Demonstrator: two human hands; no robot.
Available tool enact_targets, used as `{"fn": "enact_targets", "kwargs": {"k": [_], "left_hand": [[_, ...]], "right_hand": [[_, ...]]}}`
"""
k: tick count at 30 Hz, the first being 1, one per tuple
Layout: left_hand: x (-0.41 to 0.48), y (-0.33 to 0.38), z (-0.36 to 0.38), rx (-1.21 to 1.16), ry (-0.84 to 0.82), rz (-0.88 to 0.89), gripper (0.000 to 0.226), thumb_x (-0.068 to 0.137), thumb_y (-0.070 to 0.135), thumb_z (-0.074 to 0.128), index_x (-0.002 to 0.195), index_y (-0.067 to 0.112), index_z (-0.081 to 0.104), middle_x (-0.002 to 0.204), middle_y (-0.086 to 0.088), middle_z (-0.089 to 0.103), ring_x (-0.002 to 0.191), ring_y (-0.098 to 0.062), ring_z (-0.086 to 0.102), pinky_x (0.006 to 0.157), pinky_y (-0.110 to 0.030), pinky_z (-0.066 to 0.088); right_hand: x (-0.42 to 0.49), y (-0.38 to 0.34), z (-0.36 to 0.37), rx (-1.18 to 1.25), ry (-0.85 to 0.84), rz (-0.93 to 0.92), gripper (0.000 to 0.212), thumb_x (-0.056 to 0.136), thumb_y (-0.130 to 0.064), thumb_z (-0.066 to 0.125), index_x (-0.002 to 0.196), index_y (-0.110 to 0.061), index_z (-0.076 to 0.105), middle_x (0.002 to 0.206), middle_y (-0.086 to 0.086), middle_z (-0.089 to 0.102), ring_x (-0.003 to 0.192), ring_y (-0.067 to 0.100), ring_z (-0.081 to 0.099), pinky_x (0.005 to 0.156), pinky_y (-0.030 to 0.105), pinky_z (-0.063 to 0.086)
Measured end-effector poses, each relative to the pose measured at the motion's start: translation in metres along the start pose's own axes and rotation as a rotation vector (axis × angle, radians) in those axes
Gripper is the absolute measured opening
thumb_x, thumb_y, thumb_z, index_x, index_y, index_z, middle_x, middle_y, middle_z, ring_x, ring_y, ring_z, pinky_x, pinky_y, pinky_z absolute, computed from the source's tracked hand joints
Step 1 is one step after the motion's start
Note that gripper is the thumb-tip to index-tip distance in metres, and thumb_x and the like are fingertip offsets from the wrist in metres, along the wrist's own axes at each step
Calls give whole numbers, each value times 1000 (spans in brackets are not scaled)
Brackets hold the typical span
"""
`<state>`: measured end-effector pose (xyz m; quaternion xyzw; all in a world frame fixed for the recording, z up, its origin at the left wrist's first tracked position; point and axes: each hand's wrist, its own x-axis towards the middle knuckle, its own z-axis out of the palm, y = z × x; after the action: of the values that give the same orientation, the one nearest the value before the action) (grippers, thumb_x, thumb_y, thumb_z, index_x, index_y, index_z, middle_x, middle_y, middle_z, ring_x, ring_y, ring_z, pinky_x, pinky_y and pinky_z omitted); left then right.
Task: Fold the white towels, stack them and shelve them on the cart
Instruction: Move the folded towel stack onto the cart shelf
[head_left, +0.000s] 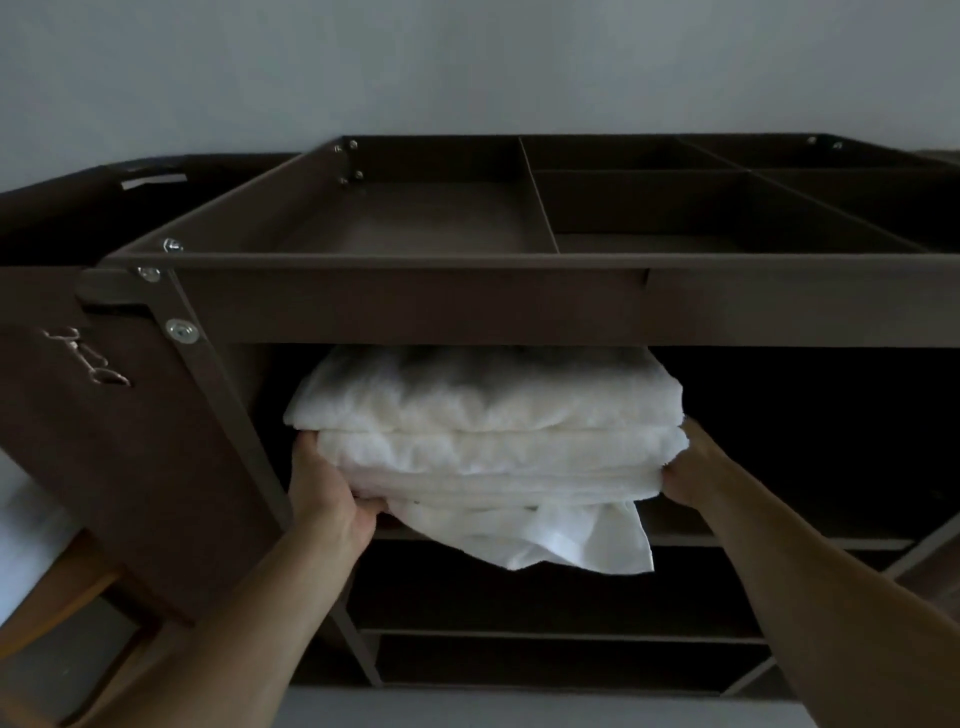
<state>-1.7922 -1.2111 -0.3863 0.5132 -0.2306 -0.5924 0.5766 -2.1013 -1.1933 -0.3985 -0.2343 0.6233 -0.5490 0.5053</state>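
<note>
- Stack of white towels (483, 441): folded, several layers, sits at the mouth of the cart's upper shelf opening, right under the top tray. Back part is in the shadow inside; front edge sticks out toward you.
- One loose corner of the bottom layer droops down past the shelf edge, front-right of the stack.
- Can't tell whether the stack's weight is on the shelf board or on your hands.
- Your left hand (332, 493): clamped on the stack's left end, thumb up along the side, fingers curled under the bottom layer.
- Your right hand (691, 467): clamped on the stack's right end at about mid-height; fingertips hidden by the cloth.
- Both forearms reach up from the bottom of the view, well apart, w/ the stack between them.
- Cart (415, 306): dark brown frame w/ silver bolts at the left corner post. Top tray is split by dividers into one big compartment on the left and smaller ones on the right.
- Lower shelves (545, 636): two more levels below the stack, dark.
- Brown fabric bag (130, 441): hangs on the cart's left end, w/ light-coloured markings on its side.
- Wooden frame (62, 597): lower left, beside the bag; too little shows to say what it is.
- Wall (467, 62): plain, pale grey, behind the cart.
</note>
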Motion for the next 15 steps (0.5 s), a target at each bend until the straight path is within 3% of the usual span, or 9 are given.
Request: {"fn": "enact_targets", "kwargs": {"k": [2,4,6,9,12,15], "left_hand": [[-7,-2,0,31,107,18,35,96,46,45,94,25,73,103,-9,75,98,-34,70,93,-56,53],[-8,-4,-3,144,130,40,34,95,46,43,98,26,70,100,-2,75,95,-25,69,92,-48,54],[-11,-3,-7,178,105,121,30,94,45,46,99,27,70,99,2,74,94,-18,68,89,-38,53],[-9,-1,-21,385,-85,255,21,88,35,64,108,27,65,101,4,72,96,-14,67,79,-30,51],[0,-12,-35,642,-108,242,59,77,26,83,125,24,48,111,9,64,100,-8,62,79,-25,48],[0,-26,-38,740,-25,351,95,68,32,89,144,24,32,129,5,55,114,-14,58,91,-36,53]], "right_hand": [[-3,5,1,-146,-10,-35,39,100,-48,44,92,-14,61,101,13,64,92,28,62,83,39,55],[-1,0,-4,-169,39,-6,32,100,-40,50,94,-12,64,111,19,66,99,36,62,90,48,52],[-6,-7,-9,-148,140,-29,21,96,-32,58,94,-12,65,109,18,68,94,32,62,89,51,55],[-24,1,-18,-134,261,-73,22,92,-36,62,97,-15,67,97,12,69,88,26,64,89,49,56],[-44,30,-21,-127,195,-19,30,91,-28,65,112,-7,65,93,13,69,81,26,67,71,40,57],[-52,49,-14,-108,133,-12,37,89,-24,70,122,-10,59,102,12,70,90,30,70,75,42,59]]}}
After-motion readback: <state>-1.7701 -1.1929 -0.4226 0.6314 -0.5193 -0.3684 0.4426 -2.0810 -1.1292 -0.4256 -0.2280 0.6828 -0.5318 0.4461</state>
